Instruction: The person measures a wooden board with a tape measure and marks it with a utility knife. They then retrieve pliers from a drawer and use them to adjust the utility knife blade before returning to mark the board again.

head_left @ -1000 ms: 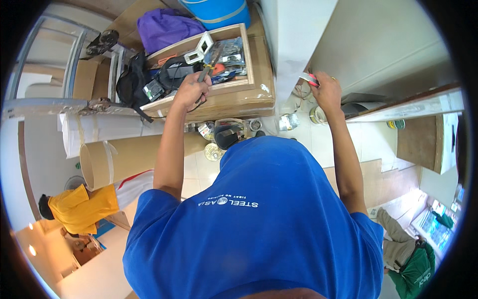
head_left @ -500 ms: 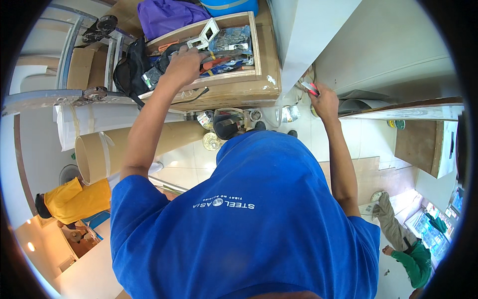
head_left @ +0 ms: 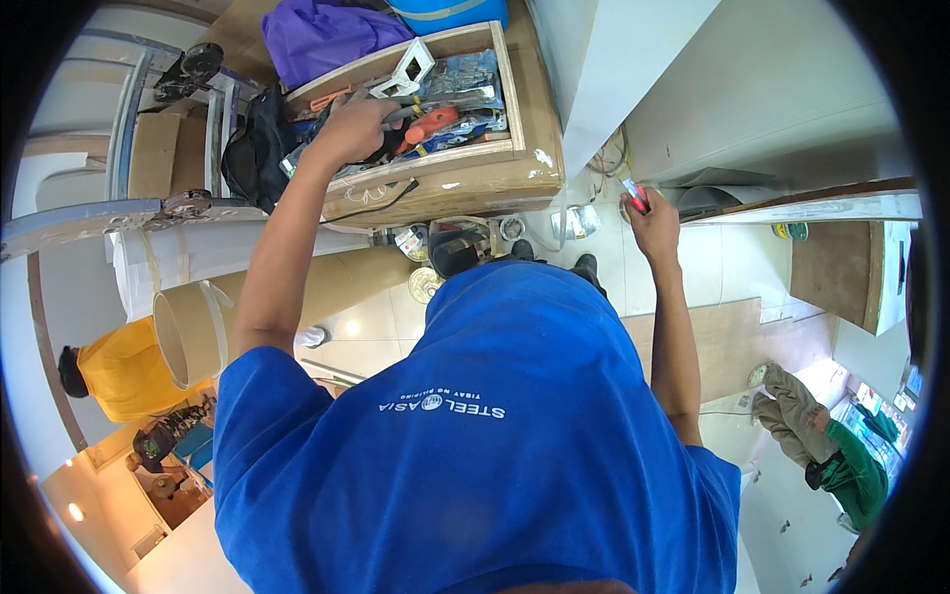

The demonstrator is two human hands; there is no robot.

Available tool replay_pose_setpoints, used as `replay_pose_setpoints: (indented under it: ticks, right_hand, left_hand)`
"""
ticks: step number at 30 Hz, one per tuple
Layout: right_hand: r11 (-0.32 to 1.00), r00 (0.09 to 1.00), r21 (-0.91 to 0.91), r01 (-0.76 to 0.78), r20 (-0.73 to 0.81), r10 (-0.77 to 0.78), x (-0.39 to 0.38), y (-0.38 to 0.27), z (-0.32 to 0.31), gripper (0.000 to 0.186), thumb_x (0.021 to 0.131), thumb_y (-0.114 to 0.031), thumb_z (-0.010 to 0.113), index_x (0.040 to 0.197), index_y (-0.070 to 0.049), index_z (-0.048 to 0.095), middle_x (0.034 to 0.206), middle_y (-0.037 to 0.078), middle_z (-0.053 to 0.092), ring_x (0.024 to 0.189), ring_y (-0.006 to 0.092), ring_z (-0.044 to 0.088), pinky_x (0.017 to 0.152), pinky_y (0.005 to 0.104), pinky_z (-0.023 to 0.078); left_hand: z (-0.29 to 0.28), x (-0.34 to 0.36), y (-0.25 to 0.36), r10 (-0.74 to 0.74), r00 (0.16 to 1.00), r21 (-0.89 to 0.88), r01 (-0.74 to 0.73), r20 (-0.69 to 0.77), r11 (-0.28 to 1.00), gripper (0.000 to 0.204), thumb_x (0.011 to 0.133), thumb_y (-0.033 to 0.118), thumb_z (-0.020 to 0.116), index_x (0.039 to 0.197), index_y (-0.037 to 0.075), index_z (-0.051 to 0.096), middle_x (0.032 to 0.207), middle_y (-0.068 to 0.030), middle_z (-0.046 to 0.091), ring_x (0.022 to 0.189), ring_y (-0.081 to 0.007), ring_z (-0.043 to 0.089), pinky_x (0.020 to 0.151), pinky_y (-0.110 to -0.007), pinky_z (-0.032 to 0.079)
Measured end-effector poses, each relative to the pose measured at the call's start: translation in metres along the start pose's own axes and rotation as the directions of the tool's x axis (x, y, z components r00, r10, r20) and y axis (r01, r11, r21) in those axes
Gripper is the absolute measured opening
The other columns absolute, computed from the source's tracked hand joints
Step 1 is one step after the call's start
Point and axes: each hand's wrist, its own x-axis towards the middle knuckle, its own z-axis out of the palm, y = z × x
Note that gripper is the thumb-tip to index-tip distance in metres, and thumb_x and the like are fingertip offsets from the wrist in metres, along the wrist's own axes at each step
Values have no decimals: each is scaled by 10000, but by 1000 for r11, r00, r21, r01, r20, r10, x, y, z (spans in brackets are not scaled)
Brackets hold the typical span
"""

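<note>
My left hand (head_left: 354, 129) is down in a wooden tool tray (head_left: 513, 94), its fingers curled over dark items; what they grip is hidden. Beside those fingers lies an orange-red handled tool (head_left: 432, 126). White square frames (head_left: 408, 69) and a clear plastic pack (head_left: 467, 77) lie farther back in the tray. Off to the right, my right hand (head_left: 654, 230) is closed around a red utility knife (head_left: 636, 196), its silvery end pointing away from me.
The tray stands on a cardboard box (head_left: 475, 188). At left are a black bag (head_left: 255, 148), a metal ladder (head_left: 79, 223) and a large cardboard tube (head_left: 297, 287). A white column (head_left: 614, 79) rises on the right. People in yellow (head_left: 134, 371) and green (head_left: 859, 457) are nearby.
My left hand has shifted slightly left and nearer within the tray, uncovering more of the orange-red handled tool. My right hand, still holding the knife, has moved slightly right and nearer.
</note>
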Motion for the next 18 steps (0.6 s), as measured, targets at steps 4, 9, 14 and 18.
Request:
replay_pose_setpoints:
  ticks: [4,9,14,18]
  right_hand:
    - [999,999,22,-41,22,41,-7,3,4,363,931,-358,770,902,-18,648,789,238,672,757,463,645,671,514,484]
    - [997,994,34,-72,81,69,-11,1,14,361,908,-348,787,902,-14,649,774,226,665,727,437,638,669,491,486]
    - [987,982,123,-106,170,84,-12,-8,21,336,881,-320,806,910,-13,672,749,167,655,680,323,613,682,431,490]
    - [969,969,197,-149,225,103,-7,-18,15,352,869,-294,815,1018,0,694,810,131,667,738,224,604,711,388,486]
  left_hand:
    - [5,-9,-33,81,996,-196,-85,-29,977,311,765,-75,533,1004,34,700,987,-167,740,1004,-355,694,912,-405,498]
    - [13,-22,-65,-60,988,-609,137,145,782,161,736,-28,591,868,31,660,811,-27,626,810,-164,562,774,-318,456]
    - [15,-31,-84,-111,974,-853,225,195,472,99,774,3,635,861,50,627,860,-27,659,814,-149,589,751,-285,469]
    - [26,-35,-79,-345,904,-959,282,253,37,145,829,-20,629,956,50,626,951,-86,679,860,-220,696,726,-357,588]
